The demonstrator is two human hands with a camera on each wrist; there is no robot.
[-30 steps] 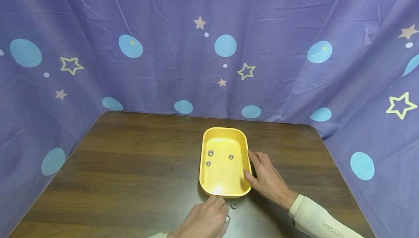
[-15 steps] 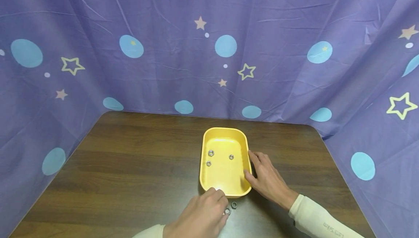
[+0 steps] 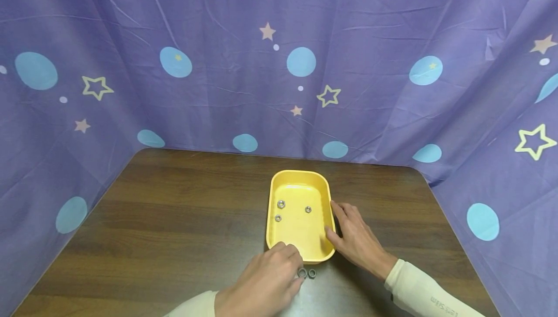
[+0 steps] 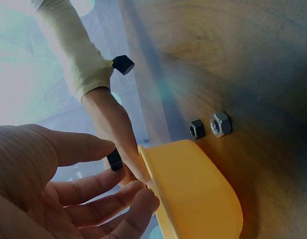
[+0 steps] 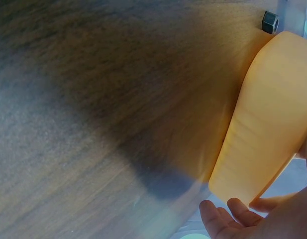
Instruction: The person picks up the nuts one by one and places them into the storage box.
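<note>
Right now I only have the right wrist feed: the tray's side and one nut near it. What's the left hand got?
Observer: The left hand pinches a nut.
Operator: Anything inside the tray?
Observer: Three nuts, best seen in the head view.
Operator: I see just one on the table. Any more?
Observer: Yes. The left wrist view shows two there, a dark nut and a brighter nut, side by side.

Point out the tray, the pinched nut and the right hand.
Tray point(image 3: 300, 235): head view, on its bare floor.
Pinched nut point(image 4: 114, 160): left wrist view, on its dark side.
Right hand point(image 3: 355, 240): head view, on its back.
</note>
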